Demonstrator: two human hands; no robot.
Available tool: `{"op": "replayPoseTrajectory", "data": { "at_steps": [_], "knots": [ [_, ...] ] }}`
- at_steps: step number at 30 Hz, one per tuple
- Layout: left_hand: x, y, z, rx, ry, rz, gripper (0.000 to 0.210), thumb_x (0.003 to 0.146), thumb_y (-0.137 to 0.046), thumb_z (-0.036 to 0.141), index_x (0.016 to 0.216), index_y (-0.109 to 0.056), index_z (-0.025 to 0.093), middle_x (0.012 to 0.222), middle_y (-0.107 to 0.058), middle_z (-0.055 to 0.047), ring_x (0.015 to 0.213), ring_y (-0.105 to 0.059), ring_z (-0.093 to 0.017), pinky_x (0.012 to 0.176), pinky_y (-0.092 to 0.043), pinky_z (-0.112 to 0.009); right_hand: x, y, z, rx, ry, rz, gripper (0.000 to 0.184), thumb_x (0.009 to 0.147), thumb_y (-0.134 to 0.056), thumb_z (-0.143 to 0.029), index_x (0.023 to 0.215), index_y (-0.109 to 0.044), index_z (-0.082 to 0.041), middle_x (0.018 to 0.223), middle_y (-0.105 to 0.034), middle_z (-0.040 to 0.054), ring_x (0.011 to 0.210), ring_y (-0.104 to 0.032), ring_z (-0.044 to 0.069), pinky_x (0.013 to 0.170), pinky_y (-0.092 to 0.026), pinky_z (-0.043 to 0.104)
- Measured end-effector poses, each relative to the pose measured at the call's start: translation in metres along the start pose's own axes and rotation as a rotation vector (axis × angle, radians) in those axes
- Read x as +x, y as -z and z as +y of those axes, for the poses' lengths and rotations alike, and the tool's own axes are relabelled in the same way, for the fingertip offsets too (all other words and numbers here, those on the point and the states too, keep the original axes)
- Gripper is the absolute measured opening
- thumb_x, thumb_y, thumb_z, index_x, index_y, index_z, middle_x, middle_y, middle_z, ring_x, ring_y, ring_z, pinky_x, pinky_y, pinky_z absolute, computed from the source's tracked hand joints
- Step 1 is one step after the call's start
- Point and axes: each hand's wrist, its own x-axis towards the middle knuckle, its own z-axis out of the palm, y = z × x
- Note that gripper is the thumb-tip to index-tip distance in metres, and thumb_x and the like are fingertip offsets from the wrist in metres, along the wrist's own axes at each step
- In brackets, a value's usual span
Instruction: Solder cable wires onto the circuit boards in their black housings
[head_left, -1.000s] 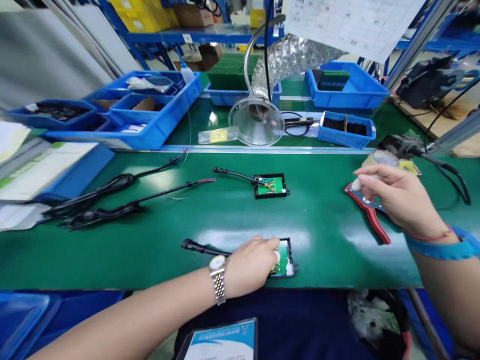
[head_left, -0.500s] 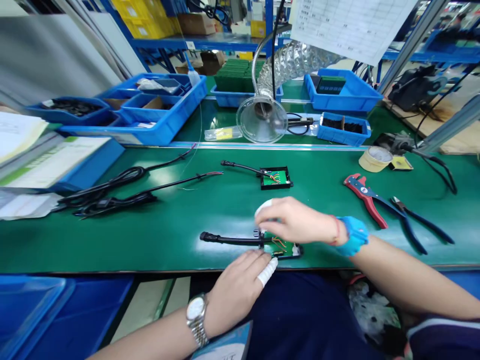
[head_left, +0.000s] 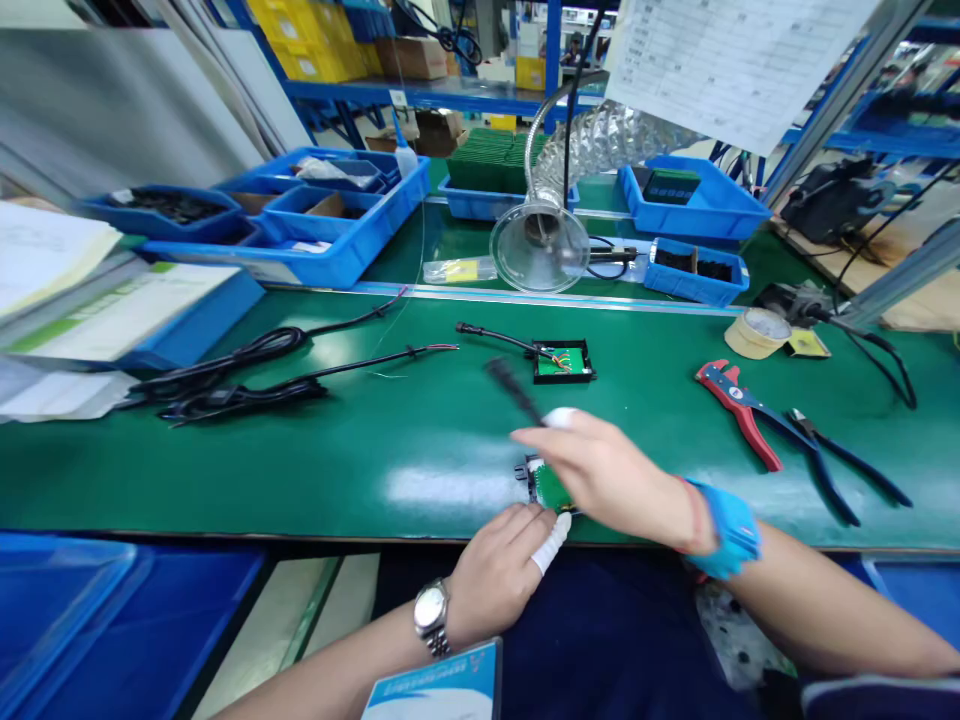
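My right hand (head_left: 611,478), its thumb wrapped in white tape, pinches a short black cable (head_left: 513,388) whose blurred connector end points up and left. Below that hand lies a green circuit board in a black case (head_left: 547,484), partly covered by my fingers. At the front edge of the bench my left hand (head_left: 496,565) grips the lower side of this case, its finger taped white. Whether the cable's wires still join the board is hidden. Farther back sits a second black case with a board (head_left: 564,362), its own short cable (head_left: 495,337) running left.
Red-and-blue wire strippers (head_left: 739,410) and side cutters (head_left: 847,455) lie on the right near a tape roll (head_left: 757,331). Long black cables (head_left: 247,365) are on the left. A clear fume funnel (head_left: 540,246) hangs behind, among blue bins (head_left: 319,255).
My right hand has taken hold of the black cable and raised its connector end off the bench, turning it up. My left hand stays at the case. The view has shifted slightly.
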Motion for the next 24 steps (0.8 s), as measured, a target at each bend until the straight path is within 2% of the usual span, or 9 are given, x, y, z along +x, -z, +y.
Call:
{"op": "replayPoseTrajectory", "data": {
  "at_steps": [1,3,6,9,12,14,16,20,24],
  "knots": [
    [0.001,0.0,-0.001,-0.002,-0.026,0.025,0.027,0.087,-0.037,0.007,0.104,-0.057,0.005,0.093,-0.066,-0.013,0.085,-0.059,-0.021,0.074,-0.051,-0.037,-0.018,0.005,0.009,-0.005,-0.066,0.136,0.03,0.088,-0.04,-0.015,0.114,-0.058,-0.016,0.089,-0.063,0.0078,0.077,-0.055,0.016,0.068,-0.045,0.027],
    [0.003,0.0,-0.003,-0.021,-0.053,0.048,0.026,0.086,-0.037,0.006,0.103,-0.057,0.005,0.089,-0.066,-0.012,0.081,-0.059,-0.02,0.071,-0.05,-0.036,-0.055,0.01,0.028,-0.071,-0.217,0.292,0.027,0.088,-0.046,-0.022,0.111,-0.058,-0.016,0.091,-0.063,0.0078,0.079,-0.055,0.016,0.073,-0.045,0.028],
    [0.008,0.003,-0.005,-0.068,-0.007,0.027,0.022,0.086,-0.041,0.009,0.097,-0.06,0.009,0.085,-0.066,-0.009,0.079,-0.058,-0.018,0.074,-0.048,-0.037,-0.103,0.003,0.052,-0.144,-0.357,0.26,0.026,0.088,-0.047,-0.025,0.109,-0.059,-0.016,0.083,-0.062,0.007,0.071,-0.056,0.015,0.066,-0.046,0.027],
    [0.019,0.009,-0.01,-0.108,0.071,-0.019,0.014,0.086,-0.05,0.02,0.092,-0.06,0.013,0.096,-0.064,-0.007,0.098,-0.054,-0.023,0.092,-0.041,-0.047,-0.125,-0.008,0.06,-0.307,-0.401,0.157,0.029,0.09,-0.044,-0.029,0.107,-0.063,-0.017,0.067,-0.057,0.0048,0.059,-0.051,0.015,0.057,-0.042,0.028],
    [0.033,0.014,-0.015,-0.125,0.112,-0.084,0.031,0.084,-0.053,0.031,0.107,-0.055,0.01,0.115,-0.057,-0.013,0.116,-0.044,-0.029,0.099,-0.034,-0.054,-0.122,-0.013,0.056,-0.429,-0.343,0.099,0.029,0.089,-0.045,-0.03,0.101,-0.067,-0.016,0.075,-0.058,0.0096,0.073,-0.053,0.02,0.065,-0.043,0.032],
    [0.043,0.013,-0.017,-0.134,0.136,-0.146,0.038,0.084,-0.053,0.033,0.114,-0.051,0.009,0.119,-0.054,-0.014,0.117,-0.043,-0.03,0.1,-0.034,-0.054,-0.114,-0.012,0.051,-0.397,-0.275,0.088,0.027,0.088,-0.046,-0.027,0.101,-0.066,-0.016,0.091,-0.06,0.0133,0.089,-0.052,0.024,0.075,-0.044,0.036],
    [0.051,0.009,-0.017,-0.15,0.153,-0.217,0.037,0.083,-0.054,0.031,0.114,-0.05,0.01,0.119,-0.054,-0.013,0.116,-0.044,-0.028,0.101,-0.033,-0.052,-0.106,-0.01,0.049,-0.334,-0.227,0.043,0.026,0.089,-0.045,-0.025,0.104,-0.064,-0.015,0.098,-0.06,0.0132,0.095,-0.052,0.024,0.081,-0.043,0.039],
    [0.058,0.0,-0.017,-0.202,0.185,-0.299,0.038,0.081,-0.056,0.029,0.114,-0.049,0.012,0.117,-0.054,-0.011,0.117,-0.043,-0.027,0.104,-0.031,-0.05,-0.092,-0.006,0.051,-0.225,-0.244,-0.15,0.025,0.09,-0.043,-0.024,0.105,-0.061,-0.017,0.082,-0.063,0.0081,0.077,-0.058,0.019,0.071,-0.046,0.032],
    [0.057,-0.004,-0.022,-0.263,0.235,-0.284,0.052,0.076,-0.062,0.037,0.118,-0.045,0.011,0.121,-0.05,-0.014,0.112,-0.047,-0.026,0.103,-0.033,-0.049,-0.086,0.0,0.056,-0.044,-0.259,-0.267,0.022,0.09,-0.043,-0.023,0.1,-0.062,-0.019,0.086,-0.064,0.0055,0.077,-0.059,0.016,0.07,-0.045,0.027]
  ]
}}
